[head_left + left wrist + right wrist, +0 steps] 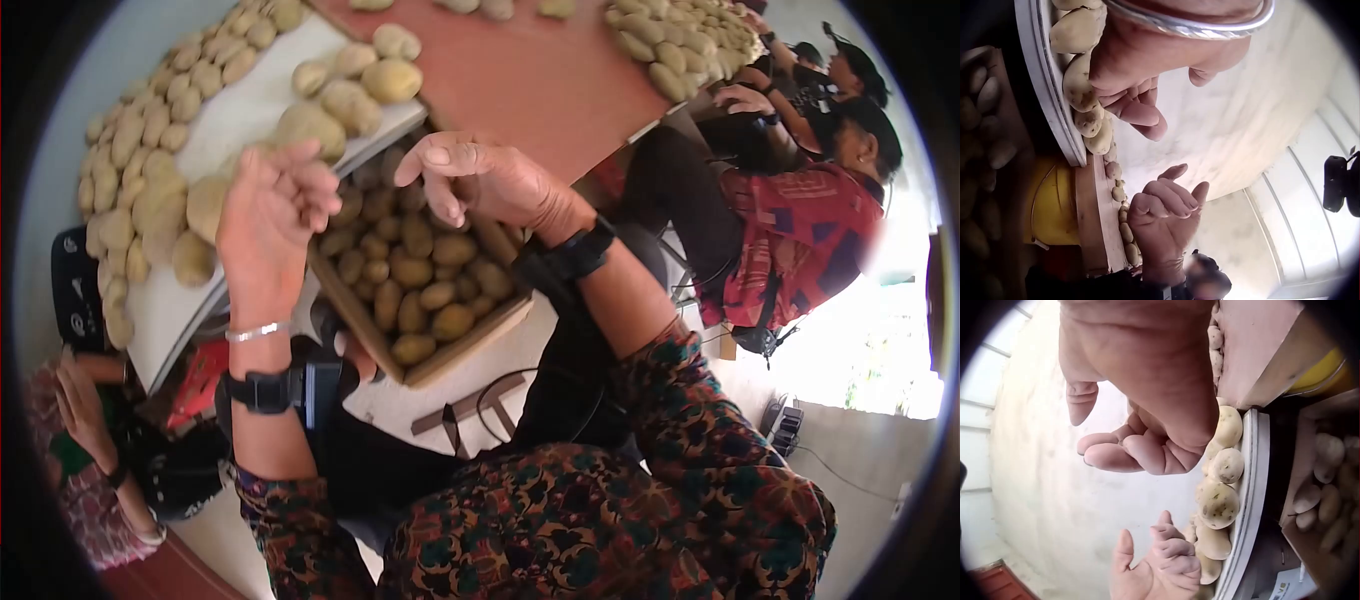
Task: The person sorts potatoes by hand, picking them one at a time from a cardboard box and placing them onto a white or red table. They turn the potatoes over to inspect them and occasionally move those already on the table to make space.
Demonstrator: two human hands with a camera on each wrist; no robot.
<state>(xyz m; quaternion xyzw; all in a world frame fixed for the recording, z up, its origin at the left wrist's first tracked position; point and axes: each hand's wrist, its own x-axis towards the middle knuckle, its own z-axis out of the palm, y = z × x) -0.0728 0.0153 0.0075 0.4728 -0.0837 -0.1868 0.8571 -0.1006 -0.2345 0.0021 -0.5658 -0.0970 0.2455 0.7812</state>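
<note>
My left hand (275, 215) is raised near the edge of the white table, palm up with loosely bent fingers and nothing in them. Opposite it, my right hand (490, 185) hangs over the cardboard box (470, 358), its fingers bent and its grasp empty. A gap separates the two hands, as both wrist views confirm. Inside the box lie many potatoes (410, 272), brownish and of mixed size. Larger pale potatoes (350, 105) sit along the table edge just beyond my left hand; in the right wrist view a spotted potato (1219, 505) stands out among them.
More potatoes (150, 130) are heaped along the far side of the white table (225, 112). A reddish table (530, 90) adjoins it, with another potato heap (690, 45). People sit at the right (800, 220) and lower left. A yellow bucket (1054, 206) stands beneath the reddish table.
</note>
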